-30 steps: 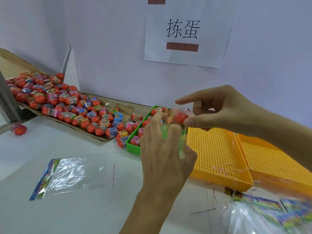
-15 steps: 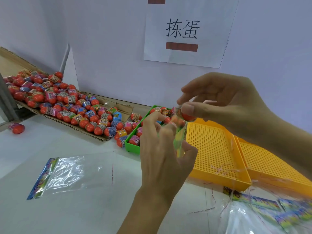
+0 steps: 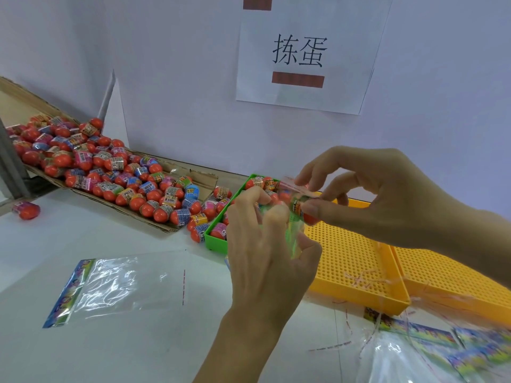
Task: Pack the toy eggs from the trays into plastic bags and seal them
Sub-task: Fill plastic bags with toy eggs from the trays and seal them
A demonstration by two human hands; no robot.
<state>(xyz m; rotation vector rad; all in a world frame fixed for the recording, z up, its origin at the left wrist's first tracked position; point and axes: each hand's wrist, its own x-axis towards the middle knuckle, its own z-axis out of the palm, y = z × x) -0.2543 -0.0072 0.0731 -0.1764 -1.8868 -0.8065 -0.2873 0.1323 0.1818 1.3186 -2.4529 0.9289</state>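
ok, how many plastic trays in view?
3: a green tray left of the hands, partly hidden behind the left hand; two yellow trays side by side, one under the right hand, one cut off at the right edge.

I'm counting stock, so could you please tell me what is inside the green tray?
The green tray holds toy eggs; the left hand covers most of it, so no count.

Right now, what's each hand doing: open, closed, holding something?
Left hand: grips the clear plastic bag from below.
Right hand: pinches a toy egg at the bag's mouth.
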